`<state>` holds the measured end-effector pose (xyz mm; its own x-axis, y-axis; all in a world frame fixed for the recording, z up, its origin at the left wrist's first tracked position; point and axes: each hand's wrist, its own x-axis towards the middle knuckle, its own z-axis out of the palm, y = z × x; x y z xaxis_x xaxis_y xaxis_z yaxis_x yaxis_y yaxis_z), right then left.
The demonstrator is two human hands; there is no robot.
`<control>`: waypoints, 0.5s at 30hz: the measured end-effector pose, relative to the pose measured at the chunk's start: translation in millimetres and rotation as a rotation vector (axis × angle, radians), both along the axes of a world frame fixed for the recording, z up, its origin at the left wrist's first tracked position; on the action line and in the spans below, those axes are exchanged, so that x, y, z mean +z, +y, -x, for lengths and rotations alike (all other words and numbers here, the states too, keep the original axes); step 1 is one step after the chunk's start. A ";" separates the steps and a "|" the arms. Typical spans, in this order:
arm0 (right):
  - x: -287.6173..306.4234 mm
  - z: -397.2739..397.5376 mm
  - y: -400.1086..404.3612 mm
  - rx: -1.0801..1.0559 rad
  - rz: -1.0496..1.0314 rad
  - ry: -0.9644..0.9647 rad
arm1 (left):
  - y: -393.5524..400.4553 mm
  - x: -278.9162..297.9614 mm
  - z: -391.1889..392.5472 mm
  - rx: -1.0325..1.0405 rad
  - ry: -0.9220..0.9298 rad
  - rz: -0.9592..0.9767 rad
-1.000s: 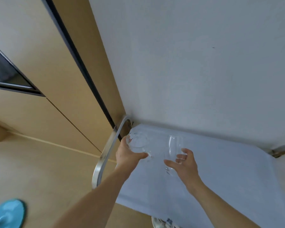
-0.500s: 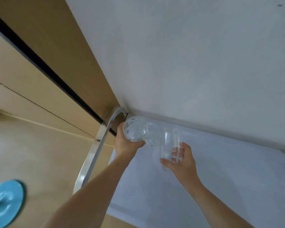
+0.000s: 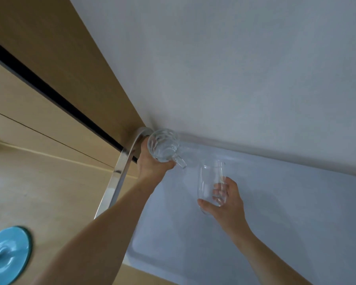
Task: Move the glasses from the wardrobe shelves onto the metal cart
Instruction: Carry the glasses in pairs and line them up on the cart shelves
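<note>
Both glasses are in the air above the cart top (image 3: pixel 275 212), none set down yet. The left hand (image 3: pixel 152 163) grasps a faceted glass mug (image 3: pixel 162 146) from below and behind, its mouth tipped toward the camera and its handle sticking out to the right, over the cart's far left corner. The right hand (image 3: pixel 226 200) grasps a plain tall tumbler (image 3: pixel 211 184) low on its body, thumb under the base, over the left middle of the top. The chief risk looks like glass on glass: the mug's handle is near the tumbler's rim, and lowering both together could knock them. The mug also sits just beside the metal rail (image 3: pixel 119 177) that curves up at the left edge and close to the white wall (image 3: pixel 234 68) along the far edge, so a swing left or back could chip it. The tipped mug must be righted before it lands, or it may roll. The tumbler, held low, could tilt on touchdown. Open room lies to the right and toward the near edge, where the pale top is broad and bare
</note>
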<state>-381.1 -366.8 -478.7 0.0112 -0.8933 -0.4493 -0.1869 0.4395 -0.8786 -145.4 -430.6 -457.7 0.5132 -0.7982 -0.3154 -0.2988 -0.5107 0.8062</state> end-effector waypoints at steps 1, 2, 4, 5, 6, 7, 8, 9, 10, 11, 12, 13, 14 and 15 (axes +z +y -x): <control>-0.3 -0.3 1.3 -0.001 0.000 0.001 | -0.8 0.4 0.4 0.001 0.004 -0.002; 0.0 -0.3 2.8 -0.004 0.001 0.001 | -1.1 1.9 0.9 -0.001 0.007 -0.005; 0.4 -0.3 5.7 -0.011 -0.003 -0.005 | -1.8 2.6 1.4 -0.015 0.014 -0.004; 0.8 0.0 7.6 -0.013 -0.005 -0.010 | -1.2 3.3 1.5 -0.019 0.024 -0.004; 1.8 0.1 9.2 -0.012 0.000 -0.014 | 1.4 3.8 1.5 -0.018 0.040 -0.004; 3.8 0.1 11.2 -0.011 0.012 -0.015 | 6.0 5.2 2.0 -0.009 0.068 -0.003; 5.8 -0.6 13.1 -0.008 0.027 -0.010 | 12.9 5.8 1.8 -0.001 0.093 -0.006; 8.4 -1.7 15.8 -0.005 0.043 -0.001 | 21.6 6.4 1.7 0.004 0.110 -0.015; 10.8 -2.7 19.3 -0.003 0.060 0.009 | 31.8 7.2 1.5 -0.002 0.106 -0.029; 13.2 -3.2 23.7 -0.004 0.077 0.019 | 42.4 7.7 1.2 -0.009 0.097 -0.052; 15.4 -4.0 28.7 -0.008 0.090 0.025 | 54.5 9.6 1.6 -0.024 0.087 -0.073; 18.1 -4.8 34.6 -0.013 0.103 0.028 | 66.6 12.6 2.1 -0.042 0.079 -0.083; 20.8 -6.3 41.3 -0.017 0.117 0.034 | 79.7 15.2 2.1 -0.066 0.063 -0.081; 24.1 -8.0 49.1 -0.018 0.131 0.040 | 93.0 17.8 2.2 -0.095 0.042 -0.079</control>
<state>-373.1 -317.8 -454.6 -0.0206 -0.9444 -0.3282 -0.2161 0.3248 -0.9208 -147.6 -337.6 -439.9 0.4217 -0.8143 -0.3987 -0.3157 -0.5441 0.7773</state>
